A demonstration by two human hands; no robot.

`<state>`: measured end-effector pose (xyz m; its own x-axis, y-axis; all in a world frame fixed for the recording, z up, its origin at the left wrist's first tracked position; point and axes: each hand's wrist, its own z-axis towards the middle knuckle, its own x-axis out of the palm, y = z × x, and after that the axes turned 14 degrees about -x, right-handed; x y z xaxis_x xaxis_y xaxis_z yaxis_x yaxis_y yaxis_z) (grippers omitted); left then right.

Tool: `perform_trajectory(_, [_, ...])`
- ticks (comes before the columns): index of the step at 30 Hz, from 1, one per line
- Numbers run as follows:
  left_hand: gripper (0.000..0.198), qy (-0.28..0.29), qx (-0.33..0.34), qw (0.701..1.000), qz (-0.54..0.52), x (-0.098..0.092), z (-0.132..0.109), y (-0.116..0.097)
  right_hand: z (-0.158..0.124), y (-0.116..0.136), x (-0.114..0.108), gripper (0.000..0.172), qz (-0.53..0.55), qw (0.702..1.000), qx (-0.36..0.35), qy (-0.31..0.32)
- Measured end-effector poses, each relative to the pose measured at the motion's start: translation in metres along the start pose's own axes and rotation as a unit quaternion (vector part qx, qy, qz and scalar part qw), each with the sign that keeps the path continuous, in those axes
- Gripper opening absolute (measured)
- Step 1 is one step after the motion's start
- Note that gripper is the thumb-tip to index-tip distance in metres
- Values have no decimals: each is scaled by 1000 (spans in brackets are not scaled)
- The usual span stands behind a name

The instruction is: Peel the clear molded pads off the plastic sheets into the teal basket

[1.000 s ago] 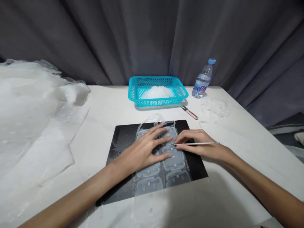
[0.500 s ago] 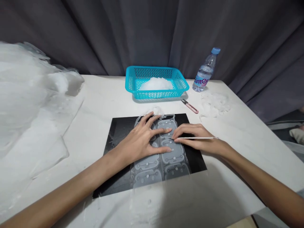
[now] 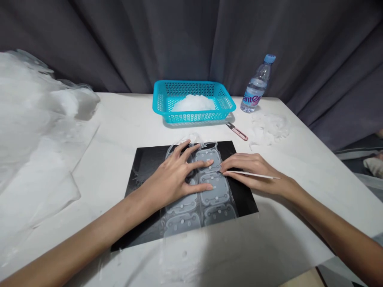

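Note:
A translucent moulded sheet with rounded rectangular panels point(image 3: 214, 190) lies over a black mat point(image 3: 243, 199), its lower end running past the mat onto the table. My left hand point(image 3: 179, 171) rests flat on the sheet with its fingers spread, holding it down. At the sheet's right edge, my right hand point(image 3: 248, 169) pinches a thin white stick-like tool point(image 3: 254, 174), whose back end points right over the wrist. The tool's tip is near the gap between two panels, too small to make out.
Behind the mat stands a blue basket point(image 3: 194, 116) holding white translucent pieces point(image 3: 196, 103). Pink thread snips point(image 3: 237, 131) and a water bottle point(image 3: 254, 91) are to its right, by white scraps point(image 3: 269, 127). A large heap of translucent sheets point(image 3: 36, 131) covers the table's left side.
The view has shifted slightly, moving everything a little left. My right hand has slid a bit away from my left along the sheet's edge, and the tool's back end tilts lower.

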<state>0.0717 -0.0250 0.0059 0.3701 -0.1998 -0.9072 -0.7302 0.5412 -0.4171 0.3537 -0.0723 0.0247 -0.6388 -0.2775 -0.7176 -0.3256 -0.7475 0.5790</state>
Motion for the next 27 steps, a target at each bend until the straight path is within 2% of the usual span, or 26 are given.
perform_trajectory(4, [66,9,-11,1000,14,-1,-1,0,-4,1,-5,12,55,995,54,-57])
perform_trajectory(6, [66,14,-17,1000,14,0,-1,1,-4,0,-2,11,70,994,51,-68])
perform_trajectory(14, [59,-4,-53,999,-8,7,0,-6,1,-6,11,15,52,998,-13,-28])
perform_trajectory(17, [53,-19,-60,998,-17,10,-1,-10,2,-8,13,17,6,999,-45,-15])
perform_trajectory(21, [52,-3,-54,998,-30,12,0,-9,4,-12,18,28,-96,991,-87,25])
perform_trajectory(24, [67,1,-60,997,-48,14,1,-7,9,-15,24,30,-122,986,-112,27])
perform_trajectory(27, [91,2,-79,995,-63,16,1,-5,19,-23,24,24,-61,995,-67,-51])
